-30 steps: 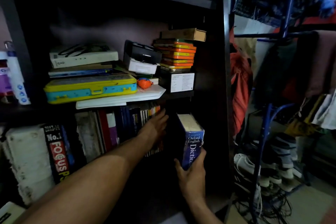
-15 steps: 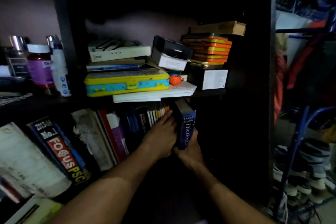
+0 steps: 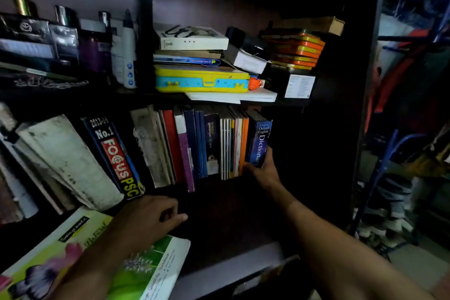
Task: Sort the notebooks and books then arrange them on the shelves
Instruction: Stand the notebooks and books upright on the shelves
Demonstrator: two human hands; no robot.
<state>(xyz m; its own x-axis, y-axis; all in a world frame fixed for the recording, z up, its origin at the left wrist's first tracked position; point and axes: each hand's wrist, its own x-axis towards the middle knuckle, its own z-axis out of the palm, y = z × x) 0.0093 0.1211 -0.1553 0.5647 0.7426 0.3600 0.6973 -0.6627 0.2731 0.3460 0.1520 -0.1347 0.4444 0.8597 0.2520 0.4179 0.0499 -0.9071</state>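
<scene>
Fingers of the right hand (image 3: 264,172) curl round the lower spine of the dictionary (image 3: 259,142), thumb against its left edge, holding it upright at the right end of the book row (image 3: 202,146) on the lower shelf (image 3: 219,204). It touches the orange-spined book beside it and leans only slightly.

Nearer the camera, the left hand (image 3: 151,218) hovers with fingers loosely curled and holds nothing; it is just above a green book (image 3: 136,273) with a flower cover that lies flat at the shelf's front edge.

By the look of it, the dictionary is nearly placed and needs only a release. Work remains: the green book is unshelved, and to the left the Focus book (image 3: 114,156) and pale worn volumes (image 3: 68,163) lean hard. Dark space right of the dictionary seems free.

On the upper shelf, a yellow case (image 3: 202,79), white box (image 3: 192,39) and orange tins (image 3: 295,52) sit stacked; bottles (image 3: 127,53) stand further left. Clothes (image 3: 414,68) hang right of the bookcase.
</scene>
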